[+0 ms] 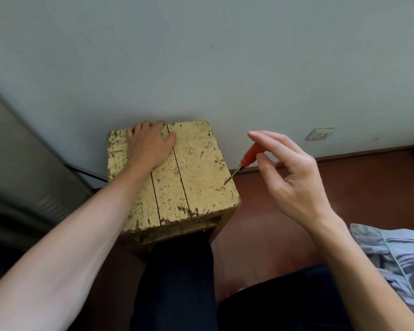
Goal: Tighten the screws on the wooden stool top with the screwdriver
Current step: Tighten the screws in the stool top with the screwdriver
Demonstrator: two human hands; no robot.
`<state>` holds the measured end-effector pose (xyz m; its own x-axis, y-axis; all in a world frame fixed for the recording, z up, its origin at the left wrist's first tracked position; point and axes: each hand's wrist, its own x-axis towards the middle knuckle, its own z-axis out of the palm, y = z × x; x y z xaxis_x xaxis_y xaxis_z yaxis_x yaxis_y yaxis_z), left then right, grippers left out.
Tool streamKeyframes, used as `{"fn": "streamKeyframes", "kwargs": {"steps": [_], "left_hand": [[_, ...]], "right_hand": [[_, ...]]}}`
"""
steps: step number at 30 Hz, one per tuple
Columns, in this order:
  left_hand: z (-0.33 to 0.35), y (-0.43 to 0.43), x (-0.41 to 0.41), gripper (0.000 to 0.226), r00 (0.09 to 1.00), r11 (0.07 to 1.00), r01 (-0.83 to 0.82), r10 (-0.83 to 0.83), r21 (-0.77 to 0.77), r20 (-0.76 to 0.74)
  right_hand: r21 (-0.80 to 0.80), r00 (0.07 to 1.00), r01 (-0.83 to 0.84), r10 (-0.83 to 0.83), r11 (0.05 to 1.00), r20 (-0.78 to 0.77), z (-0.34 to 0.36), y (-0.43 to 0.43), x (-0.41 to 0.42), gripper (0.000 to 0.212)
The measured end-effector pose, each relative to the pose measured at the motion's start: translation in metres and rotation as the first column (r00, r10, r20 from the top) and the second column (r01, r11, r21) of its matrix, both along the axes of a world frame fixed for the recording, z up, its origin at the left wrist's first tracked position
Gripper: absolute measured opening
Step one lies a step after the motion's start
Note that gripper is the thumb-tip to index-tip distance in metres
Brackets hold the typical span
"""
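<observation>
**Yellow-painted wooden stool, screwdriver on a screw**

Item: stool (177,187), chipped yellow paint over three planks, standing against a pale wall (201,56) on a red-brown floor (344,187).

Left hand (151,145): palm down on the far left part of the top, fingers laid out nearly straight toward the far edge, thumb spread to the right. It grips nothing.

Right hand (289,173): thumb and forefinger pinch the orange handle of the screwdriver (249,156); the other fingers are loosely curled behind.

Screwdriver: tilted, its tip on the nearest screw (222,186) by the top's right edge.

Two more screws (208,145) (222,166) stand proud farther along that edge.

Also: wall socket (319,134); striped grey cloth (397,254) at lower right.
</observation>
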<state>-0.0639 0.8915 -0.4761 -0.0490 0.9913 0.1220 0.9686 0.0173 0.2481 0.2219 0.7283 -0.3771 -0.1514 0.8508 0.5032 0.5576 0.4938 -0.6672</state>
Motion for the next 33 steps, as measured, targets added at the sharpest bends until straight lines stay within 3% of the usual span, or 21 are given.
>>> {"fn": "streamKeyframes", "kwargs": {"steps": [5, 12, 19, 24, 28, 33], "left_hand": [[-0.003, 0.002, -0.001, 0.067, 1.0, 1.0, -0.004, 0.004, 0.005, -0.004], [-0.006, 0.004, 0.0, 0.067, 1.0, 1.0, -0.004, 0.004, 0.013, -0.014], [-0.009, 0.006, -0.001, 0.069, 1.0, 1.0, 0.0, 0.001, 0.023, -0.015], [-0.007, 0.005, -0.002, 0.067, 1.0, 1.0, -0.004, 0.004, 0.025, -0.014], [-0.007, 0.003, -0.001, 0.066, 1.0, 1.0, -0.004, 0.004, 0.027, -0.009], [-0.004, 0.002, 0.0, 0.066, 1.0, 1.0, -0.007, 0.007, 0.014, 0.005]], "right_hand": [[0.001, 0.998, 0.027, -0.027, 1.0, -0.05, -0.004, -0.001, -0.002, 0.041], [0.022, 0.991, 0.11, -0.107, 0.994, -0.082, -0.008, 0.0, -0.008, 0.025], [-0.15, 0.968, -0.052, 0.087, 0.987, 0.234, 0.028, 0.007, 0.024, 0.03], [-0.167, 0.965, -0.006, 0.049, 0.986, 0.257, 0.035, 0.011, 0.018, 0.019], [-0.143, 0.947, 0.022, 0.025, 0.989, 0.32, 0.038, 0.012, 0.015, 0.027], [-0.21, 0.866, -0.074, 0.167, 0.975, 0.471, 0.05, 0.019, 0.009, 0.015]]}}
